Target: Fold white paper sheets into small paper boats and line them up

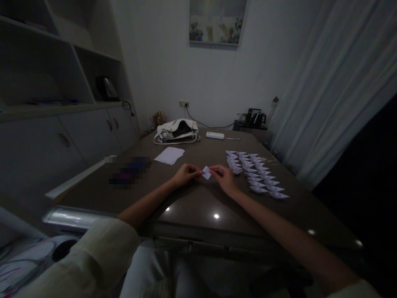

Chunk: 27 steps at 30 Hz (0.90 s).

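Note:
Between my two hands a small folded piece of white paper [206, 173] is held above the table, its outline roughly a diamond. My left hand [187, 174] pinches its left corner, thumb and fingers together. On the opposite corner the fingers of my right hand [223, 178] are closed in the same way. To the right of my right hand, folded paper boats [256, 174] stand in rows. A small stack of flat white paper sheets [169, 155] lies beyond my left hand.
The dark, glossy table [198, 207] carries a white handbag [178, 130] and a white power strip [215, 135] at its far end. A blurred-out dark object [130, 170] lies at the left. Farther back at the right is a black kettle [257, 119].

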Available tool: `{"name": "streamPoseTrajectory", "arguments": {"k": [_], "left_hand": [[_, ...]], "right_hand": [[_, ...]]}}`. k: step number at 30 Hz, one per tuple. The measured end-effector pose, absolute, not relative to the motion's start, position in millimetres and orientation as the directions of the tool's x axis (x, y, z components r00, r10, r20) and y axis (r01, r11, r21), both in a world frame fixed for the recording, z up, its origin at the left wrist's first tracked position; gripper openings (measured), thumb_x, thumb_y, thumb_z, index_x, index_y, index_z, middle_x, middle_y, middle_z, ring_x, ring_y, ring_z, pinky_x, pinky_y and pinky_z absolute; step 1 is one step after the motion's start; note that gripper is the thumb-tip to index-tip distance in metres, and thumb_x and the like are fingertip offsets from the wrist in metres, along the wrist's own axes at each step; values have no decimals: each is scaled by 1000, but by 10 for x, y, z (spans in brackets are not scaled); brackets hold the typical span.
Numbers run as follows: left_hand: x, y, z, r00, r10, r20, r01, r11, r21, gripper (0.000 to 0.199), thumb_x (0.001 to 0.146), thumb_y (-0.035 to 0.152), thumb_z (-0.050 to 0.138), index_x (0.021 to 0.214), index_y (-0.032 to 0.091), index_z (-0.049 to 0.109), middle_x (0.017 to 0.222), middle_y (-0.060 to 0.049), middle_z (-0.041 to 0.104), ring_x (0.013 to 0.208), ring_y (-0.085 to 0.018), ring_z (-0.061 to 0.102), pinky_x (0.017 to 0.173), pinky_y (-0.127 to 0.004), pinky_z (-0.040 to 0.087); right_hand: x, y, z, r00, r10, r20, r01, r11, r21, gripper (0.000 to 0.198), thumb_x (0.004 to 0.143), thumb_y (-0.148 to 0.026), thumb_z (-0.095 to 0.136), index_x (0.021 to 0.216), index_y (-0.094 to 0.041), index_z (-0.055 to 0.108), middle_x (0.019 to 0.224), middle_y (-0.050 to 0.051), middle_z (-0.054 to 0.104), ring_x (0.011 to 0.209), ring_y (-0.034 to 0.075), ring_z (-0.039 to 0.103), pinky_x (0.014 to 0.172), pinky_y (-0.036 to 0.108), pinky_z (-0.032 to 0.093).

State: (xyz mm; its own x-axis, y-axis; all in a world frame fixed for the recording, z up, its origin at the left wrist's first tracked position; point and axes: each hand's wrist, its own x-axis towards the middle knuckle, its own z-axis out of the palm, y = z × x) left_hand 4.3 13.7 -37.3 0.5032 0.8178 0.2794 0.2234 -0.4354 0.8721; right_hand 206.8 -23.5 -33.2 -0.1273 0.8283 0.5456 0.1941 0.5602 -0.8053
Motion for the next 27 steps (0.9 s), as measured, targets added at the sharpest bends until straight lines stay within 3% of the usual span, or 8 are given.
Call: {"name": "streamPoseTrajectory", "arguments": {"k": [7, 12, 27], "left_hand": [[38, 117, -369, 508, 822, 257, 230, -417, 880, 44, 74, 51, 63, 78, 8, 68, 64, -4, 63, 52, -9, 50, 48, -19, 34], [50, 107, -350, 500, 847, 181, 225, -329, 917, 51, 80, 56, 52, 84, 8, 69, 65, -4, 64, 54, -11, 52, 49, -20, 36], [18, 153, -345, 567, 801, 193, 167, -341, 925, 42, 77, 50, 60, 83, 9, 67, 70, -5, 64, 60, -12, 54, 56, -21, 39]], "right_hand": [[2071, -237, -331, -131, 826, 548, 215, 563, -798, 21, 77, -35, 64, 85, -16, 68, 83, 9, 71, 75, 21, 67, 69, 31, 52], [2083, -224, -327, -90, 817, 569, 196, 575, -795, 19, 77, -32, 64, 86, -16, 67, 85, 9, 71, 78, 21, 67, 72, 32, 52], [2075, -224, -328, -89, 816, 571, 154, 578, -801, 24, 76, -36, 65, 89, -16, 68, 88, 10, 71, 80, 22, 67, 74, 34, 53]]}}
